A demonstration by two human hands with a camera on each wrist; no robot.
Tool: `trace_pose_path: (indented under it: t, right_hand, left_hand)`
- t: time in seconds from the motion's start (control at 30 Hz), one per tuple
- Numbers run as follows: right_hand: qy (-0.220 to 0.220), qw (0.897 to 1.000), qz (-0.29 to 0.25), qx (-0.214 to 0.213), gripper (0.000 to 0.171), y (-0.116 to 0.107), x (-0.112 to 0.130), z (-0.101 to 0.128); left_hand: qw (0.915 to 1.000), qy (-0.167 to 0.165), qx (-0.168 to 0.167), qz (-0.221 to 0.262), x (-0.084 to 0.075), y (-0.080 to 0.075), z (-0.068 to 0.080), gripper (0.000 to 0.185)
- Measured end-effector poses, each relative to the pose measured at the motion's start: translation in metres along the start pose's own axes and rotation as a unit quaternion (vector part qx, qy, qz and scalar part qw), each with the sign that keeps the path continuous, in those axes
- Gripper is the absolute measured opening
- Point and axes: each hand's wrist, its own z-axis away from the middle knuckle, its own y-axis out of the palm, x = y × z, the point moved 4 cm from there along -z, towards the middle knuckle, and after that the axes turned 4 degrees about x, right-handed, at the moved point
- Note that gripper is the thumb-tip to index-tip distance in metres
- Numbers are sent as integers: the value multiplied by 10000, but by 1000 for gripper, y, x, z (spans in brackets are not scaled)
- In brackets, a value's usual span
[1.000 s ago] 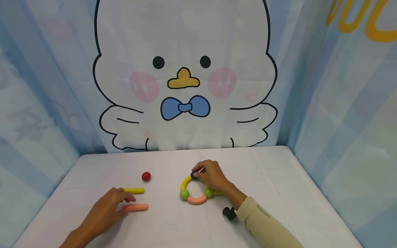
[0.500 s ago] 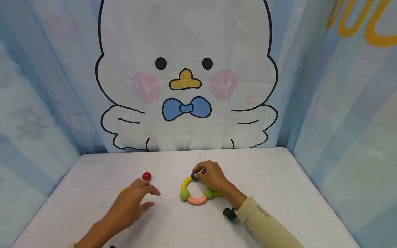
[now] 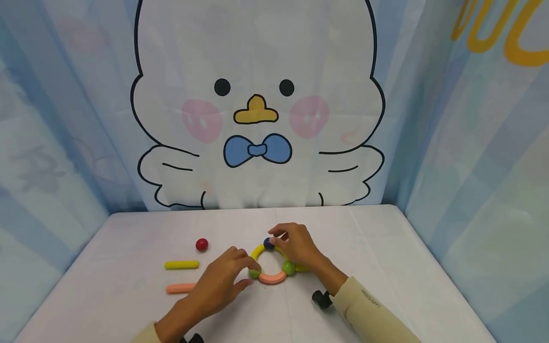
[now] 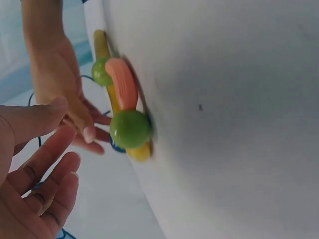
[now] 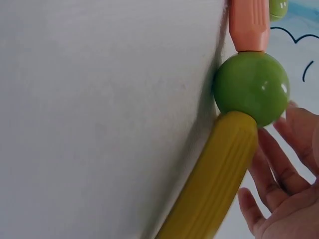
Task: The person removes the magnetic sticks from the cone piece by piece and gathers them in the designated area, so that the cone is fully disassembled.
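Note:
A ring of joined toy pieces lies on the table. It has a blue ball (image 3: 268, 243) at the back, a left green ball (image 4: 130, 129), a right green ball (image 5: 251, 88), a curved salmon rod (image 3: 272, 278) in front and curved yellow rods (image 3: 258, 250) at the sides. Another yellow rod (image 5: 209, 179) sticks out from the right green ball. My left hand (image 3: 223, 281) hovers with loosely spread fingers beside the left green ball, overlapping it in the head view. My right hand (image 3: 298, 244) is at the blue ball, fingers relaxed and parted, thumb tip close to it.
To the left lie a red ball (image 3: 202, 245), a straight yellow rod (image 3: 182, 265) and a straight salmon rod (image 3: 180, 288), partly behind the left forearm. A black wrist device (image 3: 321, 299) shows beneath the right sleeve. A printed curtain (image 3: 257, 181) stands behind the table.
My left hand has moved right, from over the loose rods to the ring's left side. My right fingers have loosened from the blue ball and lifted slightly. The ring stays in place.

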Motion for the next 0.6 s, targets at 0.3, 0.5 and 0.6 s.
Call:
trace_pose_path:
  t: [0.3, 0.5, 0.6]
  right_hand:
    - [9, 9997, 55, -242, 24, -19, 0, 24]
    - [196, 9989, 230, -353, 26, -28, -7, 46]
    - [280, 9986, 284, -344, 28, -30, -14, 57]
  left_hand:
    - [9995, 122, -113, 268, -15, 23, -20, 34]
    - [9986, 295, -250, 357, -22, 36, -31, 27]
    - [9985, 317, -213, 382, -25, 41, -36, 26]
